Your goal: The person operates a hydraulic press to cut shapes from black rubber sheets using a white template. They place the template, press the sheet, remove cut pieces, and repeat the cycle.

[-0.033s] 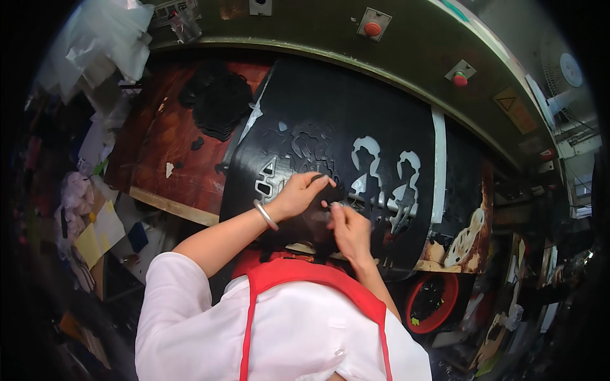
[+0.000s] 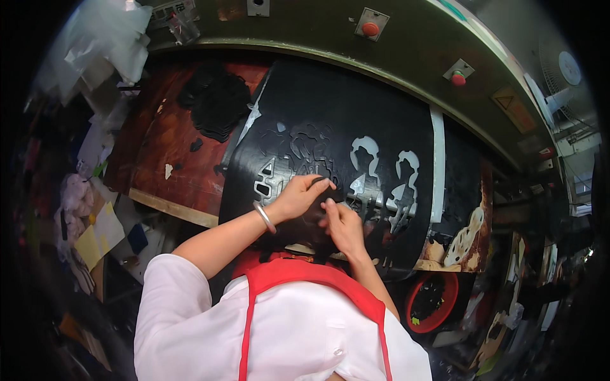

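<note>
Over the near middle of a black sheet (image 2: 356,95), my two hands are close together. My left hand (image 2: 298,197), with a silver bangle on its wrist, is closed on a thin black cut piece (image 2: 335,188), mostly dark against the sheet. My right hand (image 2: 345,230) is just to its right, fingers curled and thumb pressed in beside the piece. Whatever its fingertips hold is hidden. Cut-out shapes in the sheet show grey beneath, such as the tall opening (image 2: 406,168) on the right. Left of my hands are smaller angular openings (image 2: 262,188).
A stack of black cut pieces (image 2: 219,105) lies on the reddish-brown board (image 2: 152,136) at left. A green machine beam with red buttons (image 2: 370,29) spans the back. At right are a cream perforated plate (image 2: 467,238) and a red bin (image 2: 452,295) holding black scraps.
My right hand has shifted slightly left, and its fingertips sit higher, nearer my left hand. My left hand stays almost where it was.
</note>
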A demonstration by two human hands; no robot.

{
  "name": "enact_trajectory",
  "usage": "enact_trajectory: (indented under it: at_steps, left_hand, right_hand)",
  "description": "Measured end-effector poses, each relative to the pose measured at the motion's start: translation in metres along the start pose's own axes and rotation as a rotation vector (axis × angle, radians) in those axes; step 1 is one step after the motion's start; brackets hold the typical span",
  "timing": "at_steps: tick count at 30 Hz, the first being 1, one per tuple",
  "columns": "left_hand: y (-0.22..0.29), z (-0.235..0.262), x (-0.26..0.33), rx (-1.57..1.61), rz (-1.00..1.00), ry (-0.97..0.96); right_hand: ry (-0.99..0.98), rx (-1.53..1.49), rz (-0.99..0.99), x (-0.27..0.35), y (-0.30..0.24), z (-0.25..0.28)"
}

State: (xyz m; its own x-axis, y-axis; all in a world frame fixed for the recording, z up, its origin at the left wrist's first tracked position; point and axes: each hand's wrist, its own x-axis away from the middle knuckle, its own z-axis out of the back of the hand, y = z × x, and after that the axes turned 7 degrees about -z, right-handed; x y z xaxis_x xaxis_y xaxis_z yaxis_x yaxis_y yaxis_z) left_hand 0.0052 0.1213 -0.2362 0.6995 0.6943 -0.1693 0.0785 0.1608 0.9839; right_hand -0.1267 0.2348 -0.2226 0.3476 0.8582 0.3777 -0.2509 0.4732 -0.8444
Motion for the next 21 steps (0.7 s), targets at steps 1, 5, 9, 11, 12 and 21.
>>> enact_trajectory:
  at_steps: [1, 5, 9, 11, 12, 21]
  left_hand:
    - [0.000, -0.003, -0.001, -0.053, 0.030, 0.021]
    - [0.029, 0.009, -0.041, 0.137, 0.170, 0.282]
    - [0.082, 0.077, -0.124, 0.258, -0.122, 0.598]
    - [0.102, 0.116, -0.156, 0.157, -0.194, 0.610]
    - [0.108, 0.127, -0.164, 0.114, -0.270, 0.534]
    - [0.253, 0.208, -0.209, 0.158, -0.375, 0.579]
  right_hand:
    - [-0.017, -0.158, -0.034, -0.005, 0.002, -0.008]
    - [0.028, -0.224, 0.138, -0.016, 0.029, -0.025]
    - [0.201, 0.045, 0.387, -0.020, 0.055, -0.036]
    - [0.253, -0.023, 0.444, -0.023, 0.062, -0.039]
    - [0.305, 0.000, 0.434, -0.025, 0.064, -0.041]
    - [0.349, 0.099, 0.566, -0.019, 0.055, -0.045]
